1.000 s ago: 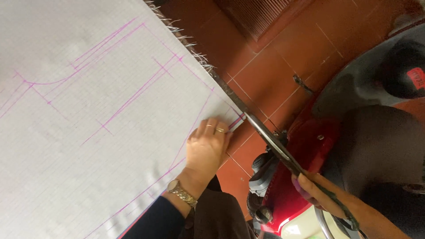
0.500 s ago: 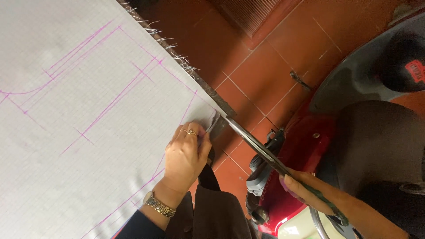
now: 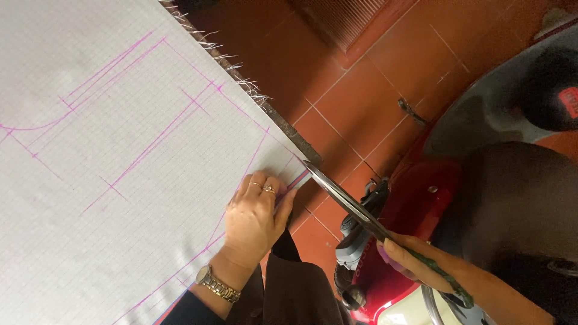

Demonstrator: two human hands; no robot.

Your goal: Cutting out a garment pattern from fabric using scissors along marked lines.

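Down near the lower middle of the frame, the left hand (image 3: 256, 219) lies flat with its fingers (image 3: 257, 183) close together, pressing on the cloth (image 3: 108, 180) at its right edge; two rings sit on the fingers and a metal watch (image 3: 217, 284) circles the wrist. Just right of the thumb, the tip of the scissors (image 3: 346, 201) meets the cloth edge, the long dark blades running down toward the lower right. There the right hand (image 3: 409, 259) is wrapped around the scissor handles, fingers curled tight on them.

Filling the whole left half of the frame, the cloth is pale grey with a fine woven grid, marked with pink chalk lines, some straight, one curved at far left. Its upper edge is frayed into loose threads. Red floor tiles (image 3: 361, 90) fill the upper middle. At the far right a small red rectangular label (image 3: 569, 99) sits on a dark rounded shape, above a glossy red scooter body (image 3: 415, 204).
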